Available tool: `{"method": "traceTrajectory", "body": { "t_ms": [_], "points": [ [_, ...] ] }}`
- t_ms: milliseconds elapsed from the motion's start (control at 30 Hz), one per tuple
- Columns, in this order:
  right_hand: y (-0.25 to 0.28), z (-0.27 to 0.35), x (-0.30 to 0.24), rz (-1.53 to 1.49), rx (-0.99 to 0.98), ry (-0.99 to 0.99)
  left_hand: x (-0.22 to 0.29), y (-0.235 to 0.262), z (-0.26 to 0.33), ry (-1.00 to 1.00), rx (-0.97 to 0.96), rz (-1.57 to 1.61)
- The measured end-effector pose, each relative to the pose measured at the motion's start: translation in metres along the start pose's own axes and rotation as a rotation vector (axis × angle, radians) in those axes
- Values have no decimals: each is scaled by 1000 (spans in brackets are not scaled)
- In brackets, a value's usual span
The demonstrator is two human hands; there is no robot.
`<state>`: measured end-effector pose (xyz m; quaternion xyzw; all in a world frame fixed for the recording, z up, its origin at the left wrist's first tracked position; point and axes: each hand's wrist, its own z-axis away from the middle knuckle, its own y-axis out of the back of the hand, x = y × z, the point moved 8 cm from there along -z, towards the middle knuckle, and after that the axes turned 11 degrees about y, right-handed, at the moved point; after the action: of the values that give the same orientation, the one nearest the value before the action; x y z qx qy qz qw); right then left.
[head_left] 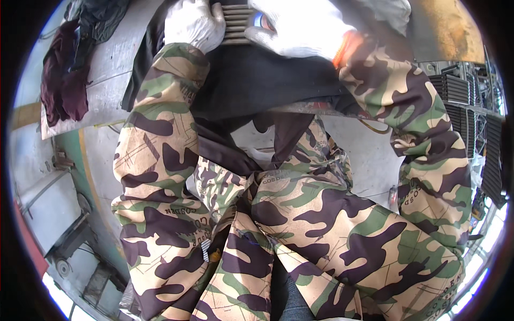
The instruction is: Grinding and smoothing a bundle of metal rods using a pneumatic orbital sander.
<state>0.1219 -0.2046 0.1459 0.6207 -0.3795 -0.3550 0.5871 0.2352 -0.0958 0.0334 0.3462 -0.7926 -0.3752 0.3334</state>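
Parallel dark bars (235, 24), apparently metal, lay close together side by side at the top of the view, between the person's two white-gloved hands, above a black cloth (267, 80) draped over the counter (115, 69). The left grip (194, 24) rested against their left ends; its fingertips were hidden, so whether it was clenched around them could not be told. The right grip (302, 27), its glove edged with an orange cuff (341, 49), curled thumb and fingers around a small blue-edged object (261, 21), mostly covered, just beside the bars' right ends. Camouflage sleeves (155, 139) covered both forearms, and matching camouflage clothing (326, 214) spread across the lap. A maroon garment (64, 91) lay on the counter's left part, while dark stacked bars (451, 89) stood well apart at the right.
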Motion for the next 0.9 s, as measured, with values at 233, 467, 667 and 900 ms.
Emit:
{"method": "traceTrajectory", "body": {
  "t_ms": [233, 467, 667, 900],
  "points": [
    [-16, -20, 42, 73, 74, -75, 6, 4, 5, -85, 57, -7],
    [-8, 16, 63, 197, 78, -79, 13, -2, 2, -88, 48, 6],
    [-5, 44, 63, 220, 136, 6, 5, 5, 3, -105, 29, -14],
    [3, 58, 55, 148, 110, 20, 15, 14, 7, -198, -39, -219]
  ]
}}
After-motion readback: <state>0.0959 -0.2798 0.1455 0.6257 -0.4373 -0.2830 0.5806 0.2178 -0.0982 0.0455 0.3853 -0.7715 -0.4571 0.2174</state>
